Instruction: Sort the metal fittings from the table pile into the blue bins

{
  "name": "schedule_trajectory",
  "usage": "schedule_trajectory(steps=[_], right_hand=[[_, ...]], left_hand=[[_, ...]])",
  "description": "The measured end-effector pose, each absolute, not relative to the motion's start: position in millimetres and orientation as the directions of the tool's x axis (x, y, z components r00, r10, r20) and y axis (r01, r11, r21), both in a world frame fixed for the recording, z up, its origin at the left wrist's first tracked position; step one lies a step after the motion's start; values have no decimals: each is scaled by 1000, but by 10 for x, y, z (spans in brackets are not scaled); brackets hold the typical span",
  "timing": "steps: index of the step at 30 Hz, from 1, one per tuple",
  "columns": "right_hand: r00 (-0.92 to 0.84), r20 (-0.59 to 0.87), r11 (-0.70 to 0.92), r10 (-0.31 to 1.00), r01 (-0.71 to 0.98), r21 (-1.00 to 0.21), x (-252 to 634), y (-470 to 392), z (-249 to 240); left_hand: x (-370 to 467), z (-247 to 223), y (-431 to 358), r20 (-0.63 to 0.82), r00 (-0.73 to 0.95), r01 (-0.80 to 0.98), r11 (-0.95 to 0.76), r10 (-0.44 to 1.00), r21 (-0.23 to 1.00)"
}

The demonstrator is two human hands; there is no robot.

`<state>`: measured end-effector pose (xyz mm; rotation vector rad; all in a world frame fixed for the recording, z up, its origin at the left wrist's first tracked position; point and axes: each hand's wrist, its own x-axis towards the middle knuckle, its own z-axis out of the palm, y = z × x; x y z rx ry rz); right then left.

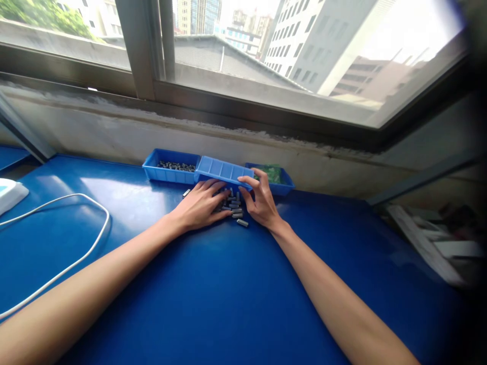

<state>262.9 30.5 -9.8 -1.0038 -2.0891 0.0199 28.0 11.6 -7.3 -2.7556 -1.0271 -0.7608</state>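
Note:
A blue plastic bin (224, 170) is tipped over toward me, with its ribbed wall facing up and its inside hidden. My right hand (262, 203) grips the bin's right end, thumb and fingers on the edge. Short grey metal cylinders (236, 205) lie in a loose pile on the table in front of the tipped bin, between my two hands. My left hand (201, 205) rests over the left part of the pile, palm down with fingers spread. One cylinder (186, 193) lies to the left of this hand.
A blue bin (169, 175) of small dark metal parts stands left of the tipped one. Behind my right hand is another blue bin (280, 190) with green contents. A white cable (102, 228) curves across the blue table (213, 294) from a white device (11, 195). A windowed wall runs behind.

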Motion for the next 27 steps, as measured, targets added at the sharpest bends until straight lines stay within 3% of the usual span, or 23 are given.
schedule_trajectory(steps=[12,16,20,23,27], right_hand=[[-377,645,682,665,659,-318,2591,368,59],[-390,610,682,690,632,-368,2586,439,235],[-378,460,584,803,651,-485,2553,546,448],[-337,296,449,894,694,-563,2524,679,582],[-275,189,334,943,770,-544,2508,898,689]], left_hand=[[265,-79,68,449,581,693,-702,679,165],[279,-36,51,417,576,712,-682,703,167],[292,-2,31,422,601,698,-703,679,136],[291,-1,16,504,578,692,-712,642,114],[282,-16,4,597,523,717,-693,609,78]])
